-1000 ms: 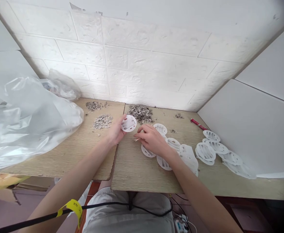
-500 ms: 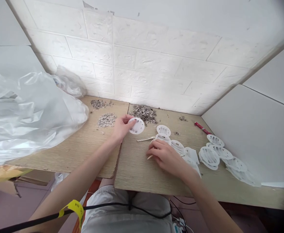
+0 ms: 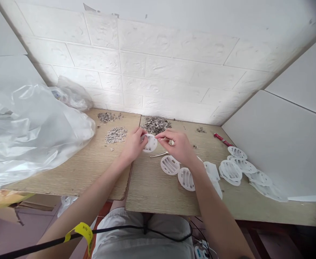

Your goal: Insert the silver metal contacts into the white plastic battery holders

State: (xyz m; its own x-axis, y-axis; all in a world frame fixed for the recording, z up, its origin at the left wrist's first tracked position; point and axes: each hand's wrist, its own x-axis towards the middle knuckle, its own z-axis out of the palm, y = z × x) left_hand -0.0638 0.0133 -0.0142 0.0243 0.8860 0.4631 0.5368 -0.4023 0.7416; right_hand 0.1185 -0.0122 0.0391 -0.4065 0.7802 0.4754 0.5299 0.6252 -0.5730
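A round white slotted disc (image 3: 150, 144) is held by its left side in my left hand (image 3: 134, 144), thumb on its face. My right hand (image 3: 177, 144) is pinched at the disc's right edge; a small pale stick seems to be between its fingers, mostly hidden. Just below the disc lie metal tweezers (image 3: 159, 154). Nearer to me are two more slotted discs, one (image 3: 170, 165) below the tweezers and another (image 3: 187, 179) beside my right wrist. Behind the held disc sits a heap of small metal pieces (image 3: 156, 125).
Flat small parts (image 3: 116, 135) and a darker pile (image 3: 105, 117) lie at the left. A big plastic bag (image 3: 39, 126) covers the left side. More discs (image 3: 231, 170) and a red tube (image 3: 222, 139) are at the right. A black cable (image 3: 120, 227) crosses my lap.
My right hand has moved up and left from the loose discs to the held disc's edge. Some loose discs near it have shifted toward me. My left hand still holds its disc.
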